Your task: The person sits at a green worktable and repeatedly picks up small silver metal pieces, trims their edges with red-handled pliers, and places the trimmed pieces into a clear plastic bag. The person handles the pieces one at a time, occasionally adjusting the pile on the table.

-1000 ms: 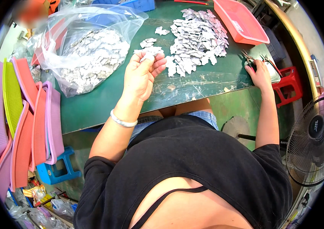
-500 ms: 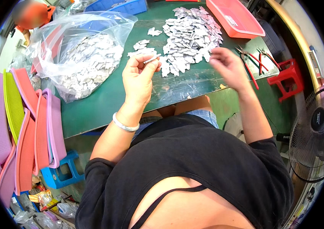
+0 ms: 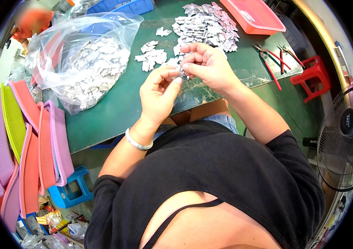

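Observation:
My left hand (image 3: pixel 158 92), with a pale bracelet at the wrist, pinches a small silver-grey flat piece (image 3: pixel 180 71) between thumb and fingers. My right hand (image 3: pixel 213 67) meets it from the other side, its thumb and fingertips closed at the same piece. Fingers cover most of that piece, so its outline is unclear. Just beyond my hands lies a large heap of similar flat silver-grey pieces (image 3: pixel 205 27) on the green table (image 3: pixel 97 126). A smaller cluster of pieces (image 3: pixel 150 57) sits left of the heap, beyond my left hand.
At left stands a clear plastic bag (image 3: pixel 120 25) full of pieces. A red tray (image 3: pixel 259 20) and red-handled pliers (image 3: pixel 271 68) lie at right. Stacked coloured baskets (image 3: pixel 27 145), a blue stool (image 3: pixel 70 189), a red stool (image 3: pixel 314 76) and a fan (image 3: pixel 342 137) surround the table.
My right hand has come in from the right, beside the heap, to meet my left hand at the piece. The left hand has moved slightly nearer to me.

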{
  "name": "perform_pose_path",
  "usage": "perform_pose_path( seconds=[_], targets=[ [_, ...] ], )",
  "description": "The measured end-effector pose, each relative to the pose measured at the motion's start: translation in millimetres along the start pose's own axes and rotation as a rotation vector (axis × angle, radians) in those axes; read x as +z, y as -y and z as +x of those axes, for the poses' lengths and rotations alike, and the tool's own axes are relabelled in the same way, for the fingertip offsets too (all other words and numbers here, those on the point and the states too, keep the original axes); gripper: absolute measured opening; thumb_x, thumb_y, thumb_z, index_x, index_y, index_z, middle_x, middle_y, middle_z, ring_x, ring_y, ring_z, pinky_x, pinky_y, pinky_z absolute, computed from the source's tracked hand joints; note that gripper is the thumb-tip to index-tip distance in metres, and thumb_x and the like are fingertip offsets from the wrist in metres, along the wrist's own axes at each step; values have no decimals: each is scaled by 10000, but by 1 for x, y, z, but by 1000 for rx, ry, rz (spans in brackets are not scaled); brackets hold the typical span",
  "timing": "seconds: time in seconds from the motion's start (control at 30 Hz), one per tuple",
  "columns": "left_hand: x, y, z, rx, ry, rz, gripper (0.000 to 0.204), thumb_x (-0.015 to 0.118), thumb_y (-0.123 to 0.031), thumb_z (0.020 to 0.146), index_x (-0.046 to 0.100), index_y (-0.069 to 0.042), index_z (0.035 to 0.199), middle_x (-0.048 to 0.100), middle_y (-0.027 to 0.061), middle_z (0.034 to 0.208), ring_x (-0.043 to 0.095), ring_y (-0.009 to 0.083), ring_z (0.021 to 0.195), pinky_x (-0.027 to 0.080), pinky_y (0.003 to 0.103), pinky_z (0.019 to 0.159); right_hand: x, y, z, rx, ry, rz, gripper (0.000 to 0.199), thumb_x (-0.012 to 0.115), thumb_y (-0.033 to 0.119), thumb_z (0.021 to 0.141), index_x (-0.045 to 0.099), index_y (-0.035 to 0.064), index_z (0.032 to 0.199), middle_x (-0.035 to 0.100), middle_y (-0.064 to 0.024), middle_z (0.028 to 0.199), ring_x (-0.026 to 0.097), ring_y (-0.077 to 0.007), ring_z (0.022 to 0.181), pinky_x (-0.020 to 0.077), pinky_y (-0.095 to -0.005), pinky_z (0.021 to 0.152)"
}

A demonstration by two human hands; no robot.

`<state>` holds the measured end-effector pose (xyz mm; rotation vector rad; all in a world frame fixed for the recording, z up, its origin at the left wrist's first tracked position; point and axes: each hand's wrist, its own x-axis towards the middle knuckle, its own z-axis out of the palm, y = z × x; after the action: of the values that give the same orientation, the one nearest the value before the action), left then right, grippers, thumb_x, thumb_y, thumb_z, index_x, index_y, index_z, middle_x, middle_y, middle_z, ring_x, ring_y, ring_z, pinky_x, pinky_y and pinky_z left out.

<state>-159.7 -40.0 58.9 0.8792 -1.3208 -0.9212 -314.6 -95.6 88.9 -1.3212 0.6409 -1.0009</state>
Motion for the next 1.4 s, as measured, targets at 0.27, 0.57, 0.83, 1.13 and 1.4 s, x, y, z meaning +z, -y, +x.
perform_pose_path(
  seconds=[0.27, 0.57, 0.83, 1.13, 1.4],
  targets=[
    [4, -4, 2, -370, -157, -351, 264, 536, 43, 820, 414, -10, 1048, 554, 91, 886, 600, 162, 747, 523, 258, 676, -1, -8, 8, 109, 40, -10, 334, 504, -7, 826, 460, -30, 1155, 607, -69, 841, 546, -90, 697, 459, -219, 653],
    [0, 1, 3, -416, -227, -388, 318, 557, 43, 801, 412, 24, 1083, 510, 91, 934, 592, 160, 778, 532, 258, 695, 0, -16, 11, 103, 55, -49, 341, 510, -13, 823, 461, -37, 1160, 612, -66, 856, 547, -84, 712, 456, -209, 655],
    [4, 3, 4, -446, -176, -411, 268, 548, 34, 813, 435, 43, 1057, 537, 92, 910, 606, 168, 743, 536, 255, 681, 1, -19, 10, 82, 18, -42, 372, 568, 1, 795, 472, -28, 1153, 618, -48, 815, 556, -81, 735, 455, -208, 675],
    [-3, 5, 2, -624, -34, -336, 63, 521, -84, 876, 517, -34, 915, 616, 111, 880, 607, 146, 696, 504, 225, 604, -55, 0, -18, -301, -264, -867, 327, 650, 101, 726, 566, 12, 1030, 623, -110, 889, 593, -213, 816, 465, -306, 752],
    [1, 4, 7, -650, 27, -283, 112, 482, -152, 906, 502, -46, 937, 617, 103, 819, 578, 118, 613, 460, 205, 521, -220, 23, -84, 354, -391, -1721, 868, 625, 541, 684, 309, 56, 1330, 367, -205, 1323, 292, -329, 1272, 237, -477, 1019]
  ],
)
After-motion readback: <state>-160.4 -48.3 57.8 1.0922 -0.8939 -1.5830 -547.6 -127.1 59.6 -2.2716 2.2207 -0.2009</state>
